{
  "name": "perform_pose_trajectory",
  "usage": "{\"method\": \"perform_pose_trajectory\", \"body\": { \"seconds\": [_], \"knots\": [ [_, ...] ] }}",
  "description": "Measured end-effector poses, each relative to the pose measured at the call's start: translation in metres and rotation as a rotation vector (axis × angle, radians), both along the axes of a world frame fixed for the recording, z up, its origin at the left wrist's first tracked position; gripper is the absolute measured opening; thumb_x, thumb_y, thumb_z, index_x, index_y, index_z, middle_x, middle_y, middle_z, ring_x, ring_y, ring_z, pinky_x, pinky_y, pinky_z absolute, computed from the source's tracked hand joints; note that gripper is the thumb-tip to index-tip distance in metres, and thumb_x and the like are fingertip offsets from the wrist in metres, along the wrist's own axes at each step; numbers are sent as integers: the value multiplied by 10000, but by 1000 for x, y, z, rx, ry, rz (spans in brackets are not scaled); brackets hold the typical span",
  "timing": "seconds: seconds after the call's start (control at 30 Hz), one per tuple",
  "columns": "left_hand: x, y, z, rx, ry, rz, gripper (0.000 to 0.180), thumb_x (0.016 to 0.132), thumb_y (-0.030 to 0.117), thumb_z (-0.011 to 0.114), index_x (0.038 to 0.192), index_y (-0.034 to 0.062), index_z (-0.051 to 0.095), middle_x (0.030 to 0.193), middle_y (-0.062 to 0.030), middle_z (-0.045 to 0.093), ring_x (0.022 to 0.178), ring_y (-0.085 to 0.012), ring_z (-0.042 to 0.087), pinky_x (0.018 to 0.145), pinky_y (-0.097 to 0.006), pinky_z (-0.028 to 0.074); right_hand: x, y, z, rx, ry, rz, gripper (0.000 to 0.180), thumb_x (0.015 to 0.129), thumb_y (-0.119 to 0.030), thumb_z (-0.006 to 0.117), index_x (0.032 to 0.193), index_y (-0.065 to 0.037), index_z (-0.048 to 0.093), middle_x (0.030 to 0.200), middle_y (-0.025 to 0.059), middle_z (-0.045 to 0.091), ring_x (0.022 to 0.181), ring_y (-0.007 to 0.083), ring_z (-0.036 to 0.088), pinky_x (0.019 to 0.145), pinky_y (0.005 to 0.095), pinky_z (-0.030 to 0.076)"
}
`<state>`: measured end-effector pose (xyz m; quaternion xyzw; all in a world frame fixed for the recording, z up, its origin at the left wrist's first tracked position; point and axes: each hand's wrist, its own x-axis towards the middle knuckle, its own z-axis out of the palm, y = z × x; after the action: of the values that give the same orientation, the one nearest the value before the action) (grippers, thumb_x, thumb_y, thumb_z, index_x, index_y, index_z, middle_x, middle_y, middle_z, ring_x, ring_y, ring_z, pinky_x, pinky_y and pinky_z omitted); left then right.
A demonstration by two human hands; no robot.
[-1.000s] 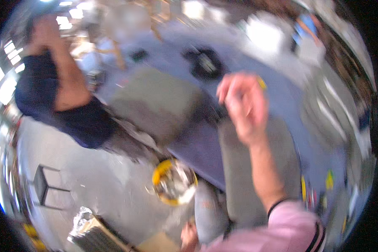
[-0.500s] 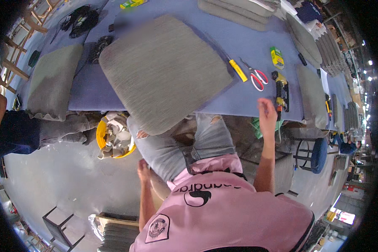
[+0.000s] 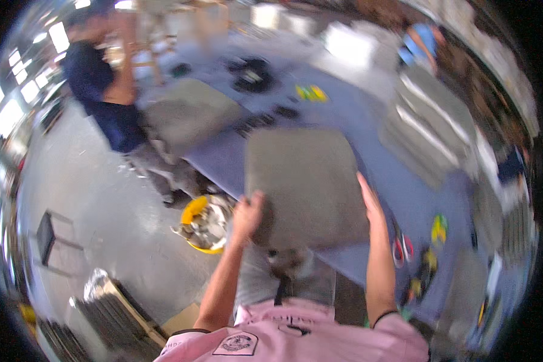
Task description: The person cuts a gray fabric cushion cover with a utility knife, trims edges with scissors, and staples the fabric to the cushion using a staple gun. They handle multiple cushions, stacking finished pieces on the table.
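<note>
Left hand (image 3: pixel 247 214) curled on the near left corner of the grey cushion (image 3: pixel 304 184). Right hand (image 3: pixel 368 202) flat, fingers together, against the cushion's right edge. Yellow bucket (image 3: pixel 194 211) left of the cushion.

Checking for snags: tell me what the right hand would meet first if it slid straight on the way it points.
Probably nothing but the blue table: the right hand points along the grey cushion's right edge. Depth is unclear.

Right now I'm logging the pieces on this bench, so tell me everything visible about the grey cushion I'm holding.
The grey cushion is a squarish pad with rounded corners, seemingly covered in a woven grey fabric. It lies flat on the blue-purple table, its near edge overhanging the table's edge. The left hand grips its near-left corner; the right hand rests along its right edge.
</note>
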<state>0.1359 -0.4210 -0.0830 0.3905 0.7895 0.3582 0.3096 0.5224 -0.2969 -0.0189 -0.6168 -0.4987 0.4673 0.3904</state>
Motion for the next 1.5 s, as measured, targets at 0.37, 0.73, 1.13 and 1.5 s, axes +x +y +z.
{"method": "perform_pose_trajectory", "body": {
  "seconds": [0.37, 0.73, 1.13, 1.5],
  "knots": [
    [44, -26, 109, 884, -37, -50, 981, 1031, 407, 767, 1749, 23, 219, 1765, -256, 355, 1593, -384, 435, 1238, -498, 427, 36, -5, 145, 941, -369, -302, 725, 924, -345, 895, 1428, 97, 620, 1370, 250, 706, 1281, 335, 648, 1145, 454, 469],
    [77, -98, 86, 491, -1226, 51, 1098, 1055, 287, 676, 1780, 252, -147, 1837, -141, 81, 1655, -338, 209, 1336, -481, 226, 9, -164, 16, 658, -1247, 55, 655, 844, -96, 772, 1466, -52, 573, 1579, 223, 518, 1515, 471, 415, 1271, 630, 281],
    [75, -99, 45, 529, 331, -410, 554, 1026, 196, 731, 1545, 111, 557, 1758, -233, 370, 1665, -400, 272, 1344, -585, 156, -36, -277, -50, -321, 317, 8, 535, 1110, -503, 624, 881, -22, 680, 786, 64, 694, 695, 125, 626, 649, 309, 478],
    [135, -73, 89, 376, 443, -1225, 774, 792, 616, 817, 1220, -26, 750, 1644, -272, 522, 1602, -447, 394, 1334, -646, 208, -34, -261, -64, -176, 8, -53, 410, 1070, -313, 653, 814, 8, 666, 645, 48, 593, 599, 158, 554, 568, 381, 401]
  ]
}}
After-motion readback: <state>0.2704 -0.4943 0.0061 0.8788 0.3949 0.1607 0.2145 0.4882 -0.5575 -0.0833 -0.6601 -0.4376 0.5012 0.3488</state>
